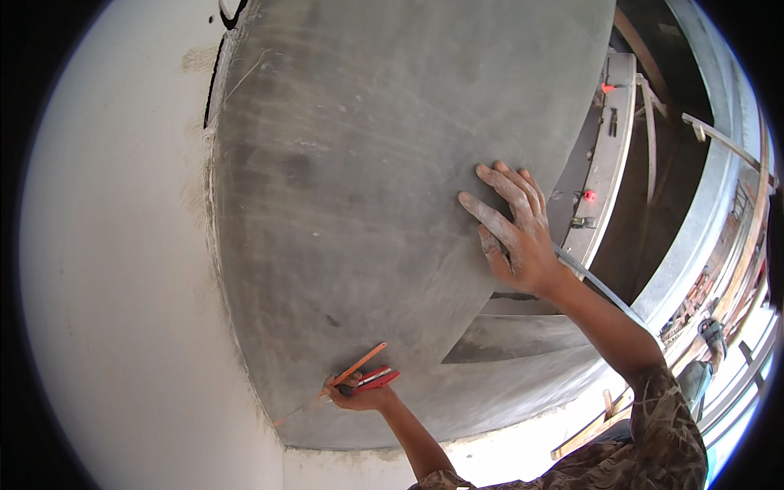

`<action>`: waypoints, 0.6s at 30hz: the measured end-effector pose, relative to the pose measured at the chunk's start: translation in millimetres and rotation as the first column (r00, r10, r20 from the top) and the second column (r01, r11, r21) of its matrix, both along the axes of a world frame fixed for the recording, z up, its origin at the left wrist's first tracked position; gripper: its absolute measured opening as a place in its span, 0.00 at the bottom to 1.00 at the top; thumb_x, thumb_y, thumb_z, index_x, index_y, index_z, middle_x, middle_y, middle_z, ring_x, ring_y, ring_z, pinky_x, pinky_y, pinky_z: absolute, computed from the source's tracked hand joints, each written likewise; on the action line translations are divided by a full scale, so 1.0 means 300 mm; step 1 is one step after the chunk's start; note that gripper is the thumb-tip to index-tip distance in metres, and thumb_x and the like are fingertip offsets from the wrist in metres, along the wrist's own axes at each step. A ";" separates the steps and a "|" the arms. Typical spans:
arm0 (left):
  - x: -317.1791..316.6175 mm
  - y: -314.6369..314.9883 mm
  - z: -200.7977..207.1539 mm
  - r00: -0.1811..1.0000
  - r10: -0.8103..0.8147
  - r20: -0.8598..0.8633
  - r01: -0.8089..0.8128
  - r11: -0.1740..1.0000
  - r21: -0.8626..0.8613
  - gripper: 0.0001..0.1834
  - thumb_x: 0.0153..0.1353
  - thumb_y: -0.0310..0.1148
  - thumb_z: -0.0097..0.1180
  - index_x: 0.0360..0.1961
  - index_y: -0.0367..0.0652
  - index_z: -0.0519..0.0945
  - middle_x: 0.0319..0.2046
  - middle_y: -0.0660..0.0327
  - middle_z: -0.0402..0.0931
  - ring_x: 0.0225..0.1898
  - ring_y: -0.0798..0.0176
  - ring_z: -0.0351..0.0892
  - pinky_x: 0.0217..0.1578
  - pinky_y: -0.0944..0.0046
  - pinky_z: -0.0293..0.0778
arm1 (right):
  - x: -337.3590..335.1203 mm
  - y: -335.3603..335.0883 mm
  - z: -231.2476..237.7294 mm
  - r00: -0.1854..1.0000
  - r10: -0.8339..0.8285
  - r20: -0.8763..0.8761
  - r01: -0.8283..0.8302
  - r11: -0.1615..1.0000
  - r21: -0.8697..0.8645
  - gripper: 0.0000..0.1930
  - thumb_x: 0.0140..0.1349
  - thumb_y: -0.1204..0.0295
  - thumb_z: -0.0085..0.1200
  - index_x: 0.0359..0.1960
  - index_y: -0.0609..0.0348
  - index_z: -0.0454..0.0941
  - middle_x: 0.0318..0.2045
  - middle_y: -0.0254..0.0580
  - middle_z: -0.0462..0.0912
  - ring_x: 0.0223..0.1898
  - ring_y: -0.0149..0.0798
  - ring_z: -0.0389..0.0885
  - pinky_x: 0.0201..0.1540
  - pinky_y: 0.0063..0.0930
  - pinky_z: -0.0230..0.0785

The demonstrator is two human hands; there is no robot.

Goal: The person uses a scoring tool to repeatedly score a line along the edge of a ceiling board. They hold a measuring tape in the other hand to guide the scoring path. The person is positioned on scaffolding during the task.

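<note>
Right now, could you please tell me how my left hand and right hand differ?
The left hand is curled around an orange stick and a red tool; the right hand is open, fingers spread. The left hand looks smaller in view than the right hand. Both are bare.

The person wears a loose camouflage shirt [588,467] of dark brown cloth mottled with tan, leaf-like blotches; its creased right sleeve [671,425] ends around the elbow, and the left sleeve [441,481] matches. Both forearms are bare. Pale, chalky powder streaks the ungloved right grip [516,237], fingers and knuckles alike.
</note>
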State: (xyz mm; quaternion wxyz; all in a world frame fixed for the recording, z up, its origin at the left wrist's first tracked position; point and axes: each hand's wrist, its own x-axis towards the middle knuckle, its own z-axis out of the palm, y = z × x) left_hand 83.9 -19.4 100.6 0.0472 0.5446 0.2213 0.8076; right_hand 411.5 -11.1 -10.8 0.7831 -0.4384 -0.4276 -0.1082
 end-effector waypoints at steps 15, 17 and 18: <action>0.101 -0.027 0.041 0.983 0.063 0.172 -0.038 0.988 -0.147 0.12 0.67 0.42 0.45 0.33 0.47 0.72 0.16 0.73 0.61 0.17 0.78 0.62 0.19 0.72 0.66 | -0.009 0.058 -0.079 0.997 0.051 -0.049 -0.049 0.998 0.037 0.30 0.42 0.82 0.52 0.52 0.45 0.80 0.62 0.38 0.69 0.69 0.44 0.58 0.69 0.47 0.51; 0.068 -0.035 0.048 0.986 0.062 0.152 -0.038 0.987 -0.157 0.11 0.66 0.42 0.45 0.35 0.45 0.72 0.18 0.72 0.61 0.18 0.76 0.64 0.20 0.69 0.71 | -0.004 0.048 -0.081 0.997 0.073 -0.039 -0.072 0.997 0.026 0.28 0.45 0.80 0.54 0.52 0.43 0.80 0.62 0.37 0.69 0.70 0.43 0.57 0.70 0.45 0.49; 0.090 -0.033 0.036 0.979 0.102 0.176 -0.072 0.983 -0.170 0.12 0.66 0.42 0.45 0.35 0.46 0.72 0.18 0.73 0.61 0.18 0.76 0.64 0.20 0.69 0.71 | 0.005 0.042 -0.090 0.997 0.077 -0.024 -0.077 0.997 0.013 0.27 0.47 0.79 0.54 0.51 0.42 0.80 0.62 0.36 0.69 0.70 0.42 0.57 0.70 0.45 0.49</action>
